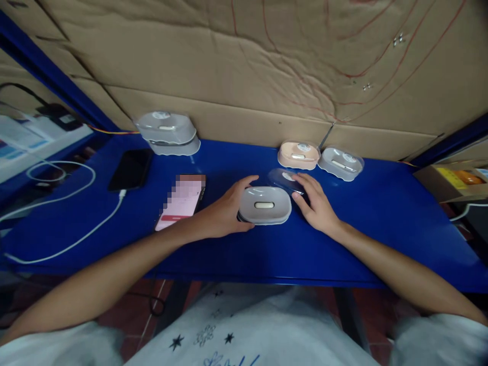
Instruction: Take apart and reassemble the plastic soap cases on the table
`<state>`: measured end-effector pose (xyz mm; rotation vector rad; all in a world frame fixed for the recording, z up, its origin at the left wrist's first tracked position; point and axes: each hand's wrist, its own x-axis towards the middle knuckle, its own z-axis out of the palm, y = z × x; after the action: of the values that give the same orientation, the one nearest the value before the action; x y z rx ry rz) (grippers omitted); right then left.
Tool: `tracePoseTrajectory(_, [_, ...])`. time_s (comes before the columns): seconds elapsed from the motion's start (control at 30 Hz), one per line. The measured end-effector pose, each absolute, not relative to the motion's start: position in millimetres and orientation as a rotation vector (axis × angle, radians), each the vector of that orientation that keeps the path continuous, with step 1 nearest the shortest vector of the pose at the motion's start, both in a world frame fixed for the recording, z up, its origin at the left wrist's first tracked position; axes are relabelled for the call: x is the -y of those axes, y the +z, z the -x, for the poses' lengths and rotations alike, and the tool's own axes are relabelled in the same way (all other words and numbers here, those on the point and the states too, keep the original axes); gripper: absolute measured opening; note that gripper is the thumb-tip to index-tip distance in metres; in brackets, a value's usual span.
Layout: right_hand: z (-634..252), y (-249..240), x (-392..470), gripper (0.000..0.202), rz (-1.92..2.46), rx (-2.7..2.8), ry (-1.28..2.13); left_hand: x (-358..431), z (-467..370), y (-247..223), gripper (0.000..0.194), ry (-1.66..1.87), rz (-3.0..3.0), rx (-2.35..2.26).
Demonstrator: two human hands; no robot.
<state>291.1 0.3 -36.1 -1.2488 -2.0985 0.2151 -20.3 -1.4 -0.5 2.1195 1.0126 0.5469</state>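
Observation:
A grey oval soap dish (284, 213) with a small cream piece in its middle sits before me on the blue table. My left hand (232, 208) grips its left end, one finger reaching along the far side and others along the near side. To the right, a clear plastic lid (280, 176) bearing a round white sticker lies just behind the dish. My right hand (314, 201) has its fingers over the lid's right end, with the thumb at the near edge; part of the lid is hidden under them.
Behind stand a peach lidded dish (299, 156) and a grey lidded dish (341, 163). Two stacked grey dishes (168, 133) are at the back left. A lit phone (183, 198), a dark phone (129, 170) and a white cable (91, 236) lie left. Cardboard (229, 66) walls the back.

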Motion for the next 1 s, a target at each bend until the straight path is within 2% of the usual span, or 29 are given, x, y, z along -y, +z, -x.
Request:
tracePoseTrajectory(0.13, [-289.6, -30.4, 5.3, 0.047, 1.300, 2.140, 0.017, 2.7, 25.6, 9.0, 0.112, 0.416, -2.156, -1.000])
tracePoseTrajectory(0.27, [-282.7, -15.0, 19.4, 0.053, 0.758, 2.523, 0.094, 6.6, 19.1, 8.9, 0.110, 0.394, -2.227, -0.988])
tracePoseTrajectory(0.37, [-276.4, -11.4, 25.3, 0.046, 0.550, 2.619, 0.137, 9.7, 12.5, 7.2, 0.115, 0.385, -2.248, -0.988])
tracePoseTrajectory(0.53, [-273.8, -13.6, 24.8, 0.035, 0.594, 2.487, 0.256, 10.2, 11.3, 9.2, 0.124, 0.417, -2.129, -1.055])
tracePoseTrajectory(0.7, [-275.6, -11.0, 24.3, 0.026, 0.722, 2.362, 0.114, 10.0, 10.8, 5.2, 0.127, 0.444, -2.151, -1.118])
tracePoseTrajectory(0.77, [-277.5, -9.4, 22.3, 0.026, 0.838, 2.301, 0.075, 13.4, 9.5, 4.6, 0.117, 0.487, -2.213, -1.198])
tracePoseTrajectory(0.87, [-280.1, -8.3, 19.1, 0.026, 0.971, 2.284, 0.072, 23.4, 8.2, 7.6, 0.086, 0.517, -2.360, -1.236])
tracePoseTrajectory(0.93, [-280.4, -8.9, 18.6, 0.027, 1.010, 2.308, 0.083, 32.0, 8.9, 10.8, 0.069, 0.417, -2.456, -1.171])
tracePoseTrajectory(1.0, [-279.7, -9.9, 19.1, 0.028, 1.031, 2.325, 0.086, 40.6, 11.3, 13.8, 0.061, 0.274, -2.510, -1.097])
